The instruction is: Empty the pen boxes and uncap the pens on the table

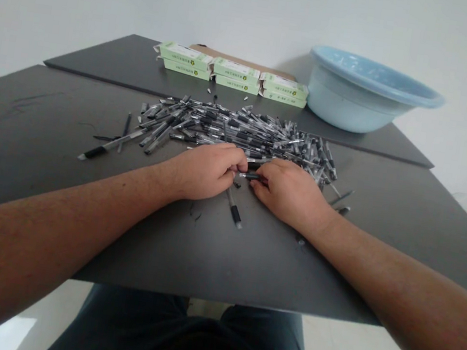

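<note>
A black-gripped pen (251, 176) lies crosswise between my two hands, just above the dark table. My right hand (289, 191) is closed, thumb and fingers pinching its black part. At its clear tip end, my left hand (212, 172) is closed too, with the fingertips pressed on the tip. Behind both hands spreads a heap of pens (240, 127) with clear barrels and black grips. Another pen (234, 213) lies under my left hand, pointing toward me. What the curled fingers cover is hidden.
Light green boxes (231, 82) stand stacked in pairs along the back. A blue basin (352, 99) sits at the back right. One stray pen (98, 151) lies left of the heap. The grey table (220, 271) ends just before my legs.
</note>
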A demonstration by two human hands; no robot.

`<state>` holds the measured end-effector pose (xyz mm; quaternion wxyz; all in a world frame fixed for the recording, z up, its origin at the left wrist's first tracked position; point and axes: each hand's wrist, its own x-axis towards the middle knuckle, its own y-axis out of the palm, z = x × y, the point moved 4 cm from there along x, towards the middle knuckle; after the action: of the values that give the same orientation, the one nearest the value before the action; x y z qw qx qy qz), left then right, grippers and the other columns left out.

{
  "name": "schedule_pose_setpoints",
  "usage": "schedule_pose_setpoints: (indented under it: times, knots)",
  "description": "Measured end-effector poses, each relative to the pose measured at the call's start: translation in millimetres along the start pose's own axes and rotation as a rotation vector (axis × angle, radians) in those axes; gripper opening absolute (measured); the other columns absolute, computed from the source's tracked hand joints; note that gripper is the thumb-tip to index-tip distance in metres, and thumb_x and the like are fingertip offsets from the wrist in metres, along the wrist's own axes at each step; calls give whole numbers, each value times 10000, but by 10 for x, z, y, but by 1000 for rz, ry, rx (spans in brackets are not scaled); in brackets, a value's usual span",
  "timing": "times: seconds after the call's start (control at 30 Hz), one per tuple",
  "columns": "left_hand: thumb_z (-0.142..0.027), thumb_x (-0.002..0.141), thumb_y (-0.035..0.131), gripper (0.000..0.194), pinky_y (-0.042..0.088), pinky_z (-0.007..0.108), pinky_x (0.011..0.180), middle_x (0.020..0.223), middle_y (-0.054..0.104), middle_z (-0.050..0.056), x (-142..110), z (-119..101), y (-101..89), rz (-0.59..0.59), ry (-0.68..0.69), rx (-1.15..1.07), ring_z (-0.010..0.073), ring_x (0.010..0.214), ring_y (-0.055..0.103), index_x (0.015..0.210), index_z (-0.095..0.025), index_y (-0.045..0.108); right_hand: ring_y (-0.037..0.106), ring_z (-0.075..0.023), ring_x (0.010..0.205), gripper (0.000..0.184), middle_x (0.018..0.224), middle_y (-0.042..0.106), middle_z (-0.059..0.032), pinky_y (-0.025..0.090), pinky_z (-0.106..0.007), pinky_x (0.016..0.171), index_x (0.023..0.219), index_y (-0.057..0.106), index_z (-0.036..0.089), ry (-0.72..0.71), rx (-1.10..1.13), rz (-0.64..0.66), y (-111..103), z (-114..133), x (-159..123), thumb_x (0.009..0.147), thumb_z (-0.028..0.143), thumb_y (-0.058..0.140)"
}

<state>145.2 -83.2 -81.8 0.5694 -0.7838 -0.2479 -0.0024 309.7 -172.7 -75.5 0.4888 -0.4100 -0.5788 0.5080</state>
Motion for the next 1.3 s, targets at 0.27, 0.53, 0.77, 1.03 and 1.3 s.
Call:
schedule_pose_setpoints:
  times: [0.27, 0.53, 0.77, 1.03, 1.3]
  knots:
    - [-113, 920, 522, 236, 540, 376, 904, 1022, 719, 78, 1, 5, -6, 4, 2, 15, 235, 964, 678, 1070, -183, 690, 724, -292, 1008, 236, 1045, 786, -144, 508, -379, 887, 1022, 775, 151, 5, -42, 12, 10, -18, 27, 1055, 279, 579]
    - [-121, 935, 520, 223, 536, 372, 918, 1017, 719, 77, 2, -4, -6, 2, 0, 0, 235, 970, 676, 1071, -182, 686, 720, -300, 1018, 239, 1037, 788, -145, 507, -390, 898, 1010, 776, 164, 41, 5, 6, -11, -35, 29, 1044, 327, 604]
    - [-129, 941, 522, 223, 539, 371, 926, 1012, 721, 76, 7, 1, 5, -5, 10, 14, 237, 968, 680, 1084, -180, 685, 721, -283, 1017, 246, 1050, 784, -136, 506, -370, 897, 1057, 789, 151, 27, -17, 20, 14, -60, 50, 1057, 277, 577]
    - [-143, 957, 508, 227, 549, 378, 934, 1032, 728, 86, 3, -16, -10, -2, 4, 17, 235, 966, 684, 1087, -176, 690, 730, -297, 1001, 272, 1043, 791, -157, 506, -380, 886, 1019, 789, 145, 41, -76, 25, 1, -51, 53, 1056, 250, 540]
    - [-127, 935, 511, 249, 550, 376, 933, 1044, 731, 85, -2, -9, -6, -6, 8, 1, 235, 994, 690, 1094, -183, 694, 727, -321, 998, 223, 1022, 790, -175, 517, -395, 878, 977, 785, 157, 40, -130, 43, -99, -86, 10, 1014, 265, 594]
